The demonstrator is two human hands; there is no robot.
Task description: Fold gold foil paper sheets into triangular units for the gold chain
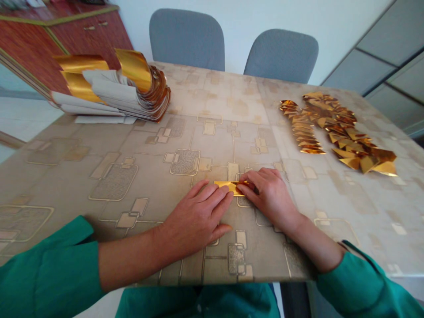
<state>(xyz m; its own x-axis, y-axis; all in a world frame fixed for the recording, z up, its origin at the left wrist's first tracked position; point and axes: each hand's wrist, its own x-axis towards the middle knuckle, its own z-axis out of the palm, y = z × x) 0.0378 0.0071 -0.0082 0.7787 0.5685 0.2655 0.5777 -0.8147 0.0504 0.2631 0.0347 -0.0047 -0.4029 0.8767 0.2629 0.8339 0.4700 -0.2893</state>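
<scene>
A narrow folded strip of gold foil paper (228,187) lies flat on the table in front of me. My left hand (202,212) rests over its left end, fingers stretched out and the fingertips on the paper; its thumb is apart from it on the tablecloth. At the other end, my right hand (270,194) pinches the strip between thumb and fingers. A small dark fold shows near that pinch, partly hidden by the fingers.
A thick bent stack of gold and grey-white paper sheets (112,97) stands at the far left. Rows of folded gold foil pieces (344,128) lie at the right. The patterned tablecloth (212,145) covers the table. Two grey chairs (187,39) stand behind it.
</scene>
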